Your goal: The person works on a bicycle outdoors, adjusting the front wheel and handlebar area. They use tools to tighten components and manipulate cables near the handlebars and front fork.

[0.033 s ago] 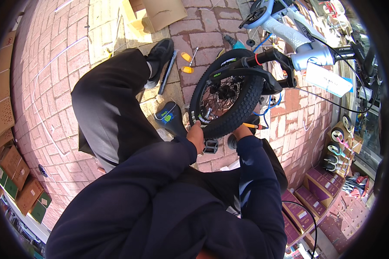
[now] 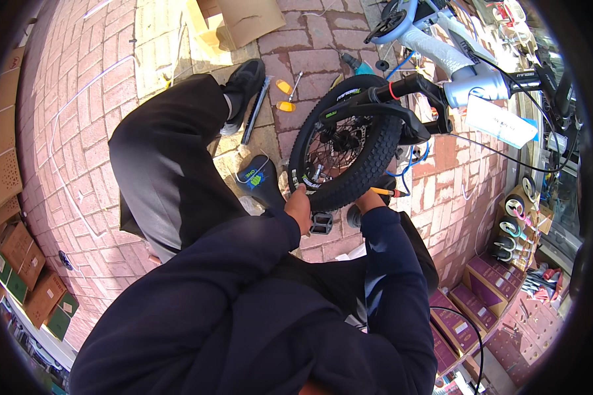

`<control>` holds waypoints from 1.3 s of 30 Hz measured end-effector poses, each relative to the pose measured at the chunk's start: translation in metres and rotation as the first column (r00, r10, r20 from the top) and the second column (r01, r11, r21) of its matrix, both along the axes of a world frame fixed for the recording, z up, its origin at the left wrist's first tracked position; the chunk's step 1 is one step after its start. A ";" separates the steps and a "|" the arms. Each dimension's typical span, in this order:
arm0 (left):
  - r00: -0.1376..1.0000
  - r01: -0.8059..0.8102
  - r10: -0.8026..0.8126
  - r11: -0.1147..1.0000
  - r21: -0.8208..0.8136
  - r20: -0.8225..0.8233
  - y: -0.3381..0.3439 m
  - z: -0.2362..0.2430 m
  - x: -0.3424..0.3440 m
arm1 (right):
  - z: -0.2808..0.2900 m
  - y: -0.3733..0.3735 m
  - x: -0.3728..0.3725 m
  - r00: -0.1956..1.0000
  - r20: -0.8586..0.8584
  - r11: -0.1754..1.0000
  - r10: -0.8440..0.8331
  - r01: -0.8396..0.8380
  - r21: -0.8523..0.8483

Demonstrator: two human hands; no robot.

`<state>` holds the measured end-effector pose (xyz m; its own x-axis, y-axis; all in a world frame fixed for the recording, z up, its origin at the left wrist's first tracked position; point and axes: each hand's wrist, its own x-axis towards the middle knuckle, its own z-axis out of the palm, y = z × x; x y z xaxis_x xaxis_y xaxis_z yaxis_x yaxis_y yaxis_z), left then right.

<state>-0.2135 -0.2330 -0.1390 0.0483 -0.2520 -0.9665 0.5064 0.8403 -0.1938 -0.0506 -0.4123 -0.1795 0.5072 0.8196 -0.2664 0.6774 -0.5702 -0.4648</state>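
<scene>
A bicycle wheel with a black knobbly tyre (image 2: 369, 170) stands tilted in front of me, held in the black fork (image 2: 357, 107) of a pale blue bicycle frame (image 2: 468, 85). My left hand (image 2: 300, 209) closes on the tyre's lower left edge, its thumb against the sidewall. At the lower right of the same tyre my right hand (image 2: 370, 200) grips from the tread side; most of its fingers are hidden. Just below the tyre, between my hands, is a black pedal (image 2: 321, 224). A black saddle (image 2: 260, 184) with a blue and green print lies beside my left hand.
Two yellow reflectors (image 2: 284, 96), a black tube (image 2: 255, 112) and a teal-handled tool (image 2: 356, 64) lie on the bricks. A yellow-tipped piece (image 2: 390, 192) with blue hose sits by my right hand. An open carton (image 2: 254, 20) stands ahead; purple boxes (image 2: 471, 306) line the right.
</scene>
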 end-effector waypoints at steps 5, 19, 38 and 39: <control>1.000 -0.025 0.025 1.000 0.010 0.009 -0.001 -0.001 0.001 | -0.002 0.001 0.000 1.000 -0.002 1.000 0.007 -0.007 -0.005; 0.999 -0.001 0.001 1.000 -0.017 0.047 0.000 0.001 0.001 | -0.001 0.001 -0.005 1.000 0.010 1.000 0.010 -0.010 -0.010; 0.998 -0.015 0.016 1.000 -0.022 0.066 -0.010 -0.022 -0.004 | -0.011 0.008 -0.031 0.999 0.039 0.999 0.019 -0.018 -0.033; 0.998 -0.020 0.022 1.000 -0.021 0.063 -0.010 -0.022 -0.004 | -0.011 0.008 -0.031 0.999 0.041 0.999 0.018 -0.017 -0.033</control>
